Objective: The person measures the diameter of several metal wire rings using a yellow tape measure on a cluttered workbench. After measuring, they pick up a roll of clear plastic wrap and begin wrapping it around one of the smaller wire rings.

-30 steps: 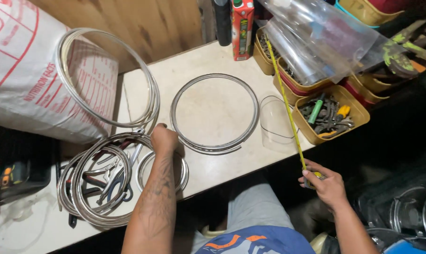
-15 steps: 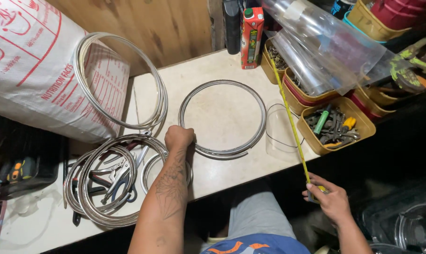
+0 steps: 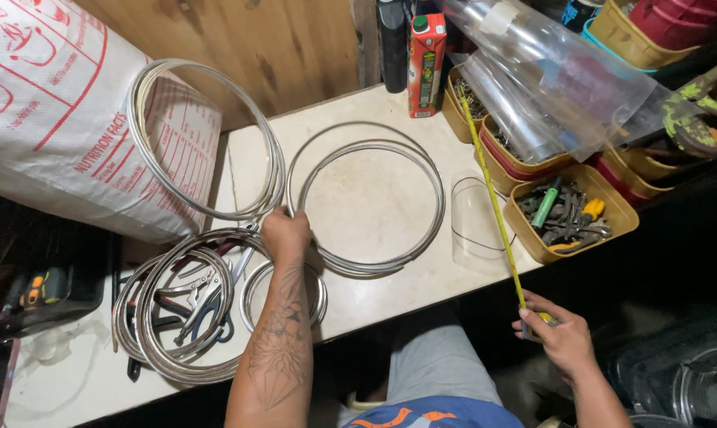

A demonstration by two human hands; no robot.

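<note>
My left hand [image 3: 286, 235] rests closed on the near left edge of a stack of large metal rings [image 3: 422, 178] lying flat on the pale workbench [image 3: 422, 281]. My right hand [image 3: 558, 337] is below the bench's front edge and grips the case of a yellow tape measure. Its blade [image 3: 493, 198] runs up and away across the bench toward the yellow bins. More rings [image 3: 172, 317] lie in a pile left of my forearm, over pliers and other hand tools. A further bundle of rings [image 3: 267, 147] leans against a white sack.
A large white sack with red print [image 3: 65, 119] fills the left side. A red drink carton [image 3: 427, 55] stands at the back by the wooden wall. Yellow bins of tools [image 3: 568, 218] and clear plastic sheets [image 3: 549, 79] crowd the right. A clear cup [image 3: 473, 226] sits near the tape.
My left hand has shifted from the small ring near the front up to the edge of the large flat rings. The view moved closer. My right hand still holds the tape.
</note>
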